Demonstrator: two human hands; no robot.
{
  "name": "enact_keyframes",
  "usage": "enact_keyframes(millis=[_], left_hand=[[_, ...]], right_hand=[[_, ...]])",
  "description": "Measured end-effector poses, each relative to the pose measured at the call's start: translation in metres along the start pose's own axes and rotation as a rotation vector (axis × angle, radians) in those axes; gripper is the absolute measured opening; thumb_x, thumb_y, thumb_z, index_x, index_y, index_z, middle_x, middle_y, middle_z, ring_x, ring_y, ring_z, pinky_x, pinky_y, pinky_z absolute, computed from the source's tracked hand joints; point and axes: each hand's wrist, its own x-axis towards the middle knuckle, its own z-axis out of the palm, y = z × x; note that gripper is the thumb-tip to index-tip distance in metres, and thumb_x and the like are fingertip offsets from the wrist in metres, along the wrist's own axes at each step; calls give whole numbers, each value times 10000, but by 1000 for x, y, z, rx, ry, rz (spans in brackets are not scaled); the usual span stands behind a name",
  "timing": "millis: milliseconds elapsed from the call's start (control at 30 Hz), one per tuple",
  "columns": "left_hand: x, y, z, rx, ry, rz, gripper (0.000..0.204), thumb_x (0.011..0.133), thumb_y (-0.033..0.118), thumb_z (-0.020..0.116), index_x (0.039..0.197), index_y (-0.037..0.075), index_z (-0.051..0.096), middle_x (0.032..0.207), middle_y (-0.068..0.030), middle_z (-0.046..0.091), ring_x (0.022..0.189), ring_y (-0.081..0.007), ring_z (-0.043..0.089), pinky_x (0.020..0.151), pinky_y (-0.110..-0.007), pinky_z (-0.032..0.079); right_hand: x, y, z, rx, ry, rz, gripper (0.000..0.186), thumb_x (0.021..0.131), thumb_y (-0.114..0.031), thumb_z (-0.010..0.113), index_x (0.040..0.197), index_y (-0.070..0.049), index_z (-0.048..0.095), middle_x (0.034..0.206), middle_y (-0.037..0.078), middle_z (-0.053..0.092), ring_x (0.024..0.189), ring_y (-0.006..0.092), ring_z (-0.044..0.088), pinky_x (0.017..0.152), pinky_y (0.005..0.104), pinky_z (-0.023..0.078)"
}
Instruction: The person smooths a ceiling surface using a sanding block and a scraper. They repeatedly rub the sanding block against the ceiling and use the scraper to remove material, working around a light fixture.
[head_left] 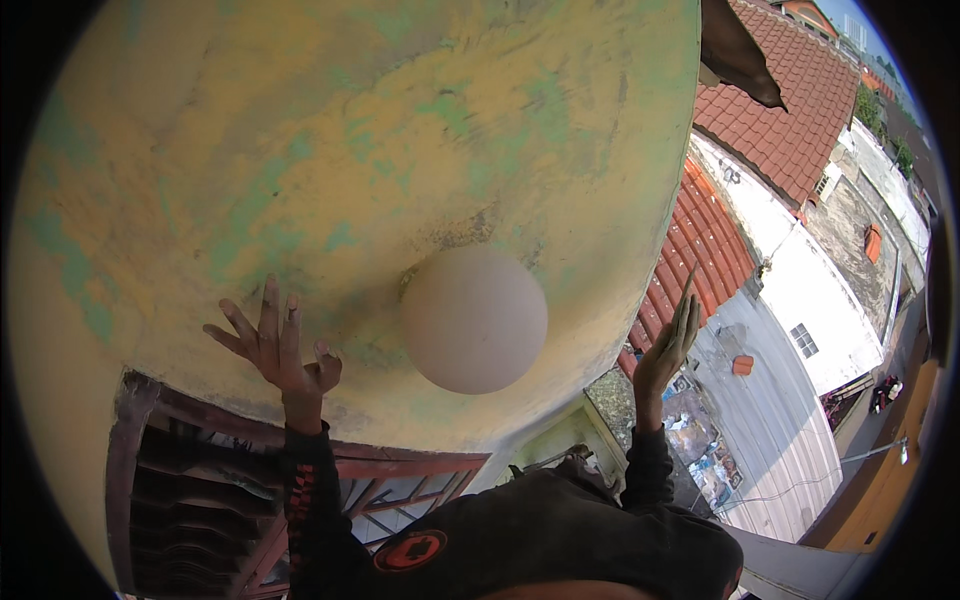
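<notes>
Hands well apart, clamped on nothing: left hand (268,345) raised, fingers spread; right hand (668,352) raised, seen edge-on, fingers straight. Pale round globe (475,320) between them, clear of both, before yellow-green painted wall (350,130). Reddish window frame (400,467) below left hand; red roof (710,245) beyond right.

The pale pinkish round globe (475,320) at centre looks smooth and matt; whether glass or plastic is unclear. Behind it, the yellow-and-green painted wall (350,130) is matt, patchy and scuffed. The black long-sleeved top (520,535), lower centre, is dull cloth. At upper right, the reddish-brown roof (765,90) has ridged, matt tiles; below, the grey corrugated roof (790,410) resembles sheet metal.
</notes>
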Motion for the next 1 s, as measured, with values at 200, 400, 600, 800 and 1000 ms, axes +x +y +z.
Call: enact_keyframes(millis=[200, 400, 600, 800, 1000], left_hand=[[133, 9, 7, 66, -380, 371, 533, 841, 265, 601, 1373, 269, 622, 1548, 13, 495, 1535, -308, 274, 1200, -725, 4], [185, 37, 50, -165, -789, 782, 687, 790, 275, 766, 1440, 304, 543, 1580, 67, 436, 1515, -180, 308, 1216, -725, 64], [233, 50, 51, 16, -590, 818, 600, 828, 317, 746, 1403, 311, 573, 1557, 93, 458, 1493, -110, 335, 1255, -655, 92], [192, 57, 68, -57, -611, 858, 289, 950, 295, 606, 1230, 310, 674, 1502, 121, 521, 1456, -73, 389, 1236, -704, 62], [168, 53, 59, -56, -682, 886, 349, 921, 328, 646, 1269, 320, 677, 1519, 106, 508, 1487, -123, 351, 1224, -717, 64]], right_hand=[[-46, 66, -48, -101, -98, 172, 455, 1051, -43, 413, 1503, 2, 447, 1545, 208, 441, 1452, 367, 389, 1178, 463, 315], [-59, 43, -31, 38, -133, 249, 498, 1032, -4, 433, 1529, -10, 408, 1550, 223, 424, 1457, 381, 374, 1174, 480, 320], [-71, 29, -13, 146, -212, 243, 465, 1027, -8, 434, 1492, 13, 450, 1536, 230, 440, 1456, 392, 375, 1188, 476, 300], [-65, 25, -8, 159, -225, 206, 483, 1006, 8, 453, 1487, -19, 474, 1554, 221, 415, 1456, 408, 363, 1189, 491, 299], [-53, -4, 11, 104, -136, 3, 560, 929, 66, 538, 1474, -57, 500, 1570, 224, 389, 1481, 436, 313, 1195, 546, 284]])
